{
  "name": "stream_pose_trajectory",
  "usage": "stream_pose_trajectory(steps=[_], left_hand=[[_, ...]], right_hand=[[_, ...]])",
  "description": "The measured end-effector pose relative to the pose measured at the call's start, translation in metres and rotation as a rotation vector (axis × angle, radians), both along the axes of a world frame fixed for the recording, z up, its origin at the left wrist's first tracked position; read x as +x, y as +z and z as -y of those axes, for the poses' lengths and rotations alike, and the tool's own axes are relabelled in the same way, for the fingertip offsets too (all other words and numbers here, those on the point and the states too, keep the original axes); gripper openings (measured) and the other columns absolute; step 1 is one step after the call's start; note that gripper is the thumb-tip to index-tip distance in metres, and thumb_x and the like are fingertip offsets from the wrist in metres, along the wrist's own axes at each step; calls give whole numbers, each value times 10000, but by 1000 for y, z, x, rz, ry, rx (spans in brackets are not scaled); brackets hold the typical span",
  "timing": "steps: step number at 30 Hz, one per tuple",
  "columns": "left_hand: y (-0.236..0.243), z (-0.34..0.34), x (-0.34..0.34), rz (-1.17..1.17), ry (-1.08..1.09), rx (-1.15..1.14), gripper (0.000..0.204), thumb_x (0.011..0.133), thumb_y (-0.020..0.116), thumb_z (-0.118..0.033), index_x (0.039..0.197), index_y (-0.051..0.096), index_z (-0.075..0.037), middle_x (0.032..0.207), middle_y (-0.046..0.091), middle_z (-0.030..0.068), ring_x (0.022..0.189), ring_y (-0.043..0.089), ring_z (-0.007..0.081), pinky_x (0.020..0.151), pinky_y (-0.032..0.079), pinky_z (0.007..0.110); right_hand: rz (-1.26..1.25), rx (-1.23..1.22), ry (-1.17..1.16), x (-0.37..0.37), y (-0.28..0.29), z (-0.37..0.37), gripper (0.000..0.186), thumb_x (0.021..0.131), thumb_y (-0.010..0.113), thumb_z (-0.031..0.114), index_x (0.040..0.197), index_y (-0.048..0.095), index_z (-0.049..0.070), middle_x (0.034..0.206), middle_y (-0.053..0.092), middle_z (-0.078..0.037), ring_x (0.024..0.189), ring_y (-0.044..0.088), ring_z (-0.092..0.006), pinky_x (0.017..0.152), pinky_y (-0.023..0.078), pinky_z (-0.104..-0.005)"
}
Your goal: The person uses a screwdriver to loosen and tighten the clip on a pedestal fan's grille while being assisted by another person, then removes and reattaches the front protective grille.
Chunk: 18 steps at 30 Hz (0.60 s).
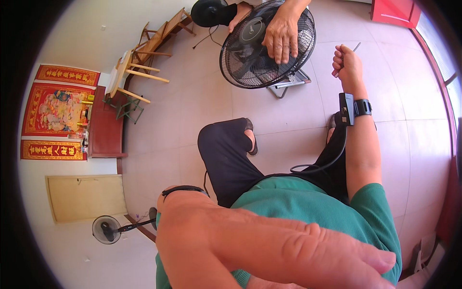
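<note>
My right hand [347,65] is closed around a screwdriver [357,46], its thin metal shaft pointing up and its dark reddish handle end showing below the fist. Very close to the camera, my left hand [274,241] is raised across my chest, fingers stretched toward the right and holding nothing visible; some fingers are cut off at the lower edge. Ahead of me a black fan [262,67] with a round wire guard rests tilted on a metal stand [288,84]. Another person's hand [283,36] lies on the guard, and their other hand [239,15] grips its left rim.
A wooden folding chair [163,36] and a light wooden stool [118,74] stand at the far left by a red cabinet [106,123]. A second fan [107,229] stands at lower left. A round black base [209,12] is beyond the fan; a red panel [394,12] is at far right.
</note>
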<state>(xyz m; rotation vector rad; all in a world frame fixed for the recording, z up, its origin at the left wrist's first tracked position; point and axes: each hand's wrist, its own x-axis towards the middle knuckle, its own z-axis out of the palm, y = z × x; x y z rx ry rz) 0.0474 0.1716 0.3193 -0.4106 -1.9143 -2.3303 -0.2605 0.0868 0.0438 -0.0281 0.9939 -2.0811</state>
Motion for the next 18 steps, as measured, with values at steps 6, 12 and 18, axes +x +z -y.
stream_pose_trajectory(steps=[6, 12, 18], left_hand=[[4, -1, -6, 37, -23, 13, 132, 977, 434, -88, 965, 554, -32, 1141, 537, 386, 1023, 617, 409, 884, 523, 453], [4, 15, 12, -3, -73, -2, 163, 968, 477, -130, 1072, 562, -39, 1183, 560, 317, 1102, 577, 380, 969, 443, 442], [-4, 26, 17, -82, -98, 44, 164, 965, 481, -127, 1075, 565, -39, 1184, 564, 306, 1104, 577, 367, 969, 443, 437]], right_hand=[[13, 0, 0, 1, 0, -3, 170, 954, 490, 150, 872, 519, 4, 634, 435, -2, 485, 333, -80, 413, 258, -232], [-27, -6, 10, 8, 0, 0, 161, 932, 493, 128, 847, 531, -4, 626, 455, -4, 484, 348, -79, 420, 279, -232], [-120, 50, 17, -5, 3, -5, 152, 892, 510, 116, 791, 545, 7, 591, 447, 7, 456, 334, -74, 399, 264, -237]])
